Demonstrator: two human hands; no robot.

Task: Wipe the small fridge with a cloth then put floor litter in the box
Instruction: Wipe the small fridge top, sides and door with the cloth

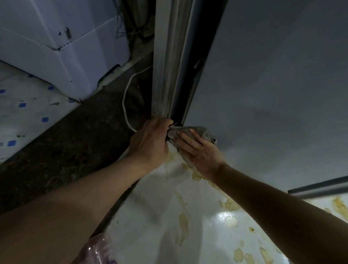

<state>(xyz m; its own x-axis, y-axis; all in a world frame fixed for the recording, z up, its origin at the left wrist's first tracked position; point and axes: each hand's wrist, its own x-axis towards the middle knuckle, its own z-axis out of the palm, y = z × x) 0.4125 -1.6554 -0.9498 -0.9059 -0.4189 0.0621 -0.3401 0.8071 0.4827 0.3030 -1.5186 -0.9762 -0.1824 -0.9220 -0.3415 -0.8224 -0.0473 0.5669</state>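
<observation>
Two hands, one cloth. Left hand [149, 142] is curling around the fridge's [276, 77] lower corner, fingertips hidden behind the edge, pinching one end of the grey cloth [191, 135]. Right hand [200, 150], at 3 o'clock of it, is pressing flat fingers on the cloth against the fridge's side. One white cord [126, 100] is trailing at 11 o'clock, its ends hidden. One plastic bottle [96, 255] at 6 o'clock is cut off.

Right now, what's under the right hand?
The grey cloth lies under the right hand, pressed flat against the fridge. The left hand grips its other end. The surface beneath the cloth is hidden.
</observation>
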